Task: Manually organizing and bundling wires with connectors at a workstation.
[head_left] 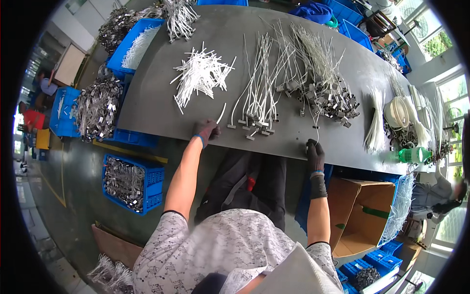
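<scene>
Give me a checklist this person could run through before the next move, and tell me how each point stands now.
1. Gloves on both hands: ok, the left hand and right hand are both in dark gloves.
2. White tube in the left hand: ok, one end sticks out.
3. Thin wire at the right hand: ok, it runs up from the fingers.
4. Loose tubes nearby: ok, a white heap lies on the table beyond the left hand.
5. Large wire bundle neatly sorted: not ok, strands cross.
6. Tube undamaged: cannot tell, too small.
</scene>
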`<state>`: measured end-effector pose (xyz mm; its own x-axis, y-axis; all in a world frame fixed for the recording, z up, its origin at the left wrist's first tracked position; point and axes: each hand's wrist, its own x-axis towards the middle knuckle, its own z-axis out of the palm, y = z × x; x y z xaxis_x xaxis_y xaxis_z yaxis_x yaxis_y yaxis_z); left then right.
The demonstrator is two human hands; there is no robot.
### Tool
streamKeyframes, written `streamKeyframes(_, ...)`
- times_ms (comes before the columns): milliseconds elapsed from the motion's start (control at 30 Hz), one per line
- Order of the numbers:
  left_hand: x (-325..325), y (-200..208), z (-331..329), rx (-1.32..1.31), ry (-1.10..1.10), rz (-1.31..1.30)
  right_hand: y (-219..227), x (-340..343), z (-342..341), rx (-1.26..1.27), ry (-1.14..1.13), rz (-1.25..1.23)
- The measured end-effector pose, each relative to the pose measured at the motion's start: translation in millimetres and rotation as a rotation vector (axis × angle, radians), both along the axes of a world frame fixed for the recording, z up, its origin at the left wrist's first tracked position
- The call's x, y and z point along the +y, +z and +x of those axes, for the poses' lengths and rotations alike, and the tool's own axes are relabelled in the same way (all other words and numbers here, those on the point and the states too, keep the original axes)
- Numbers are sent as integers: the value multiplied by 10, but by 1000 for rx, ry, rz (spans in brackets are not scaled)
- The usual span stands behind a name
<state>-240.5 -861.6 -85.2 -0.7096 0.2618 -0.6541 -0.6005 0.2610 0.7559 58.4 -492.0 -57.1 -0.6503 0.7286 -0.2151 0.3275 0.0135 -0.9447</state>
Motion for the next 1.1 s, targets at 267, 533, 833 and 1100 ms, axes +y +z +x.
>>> streamKeyframes(267,252,201,-178,701,-523,-934,-305,-687,1138,-276,167,741)
streamKeyframes(533,90,163,-191,124,-291,-214,-1304,-1292,3303,-832,667,626)
streamKeyframes(833,1094,673,811,-200,55,771,-473,-1303,1958,-565,488,697)
streamKeyframes(1100,1532,1457,874,338,465,774,-75,-1288,1687,-856,494,643)
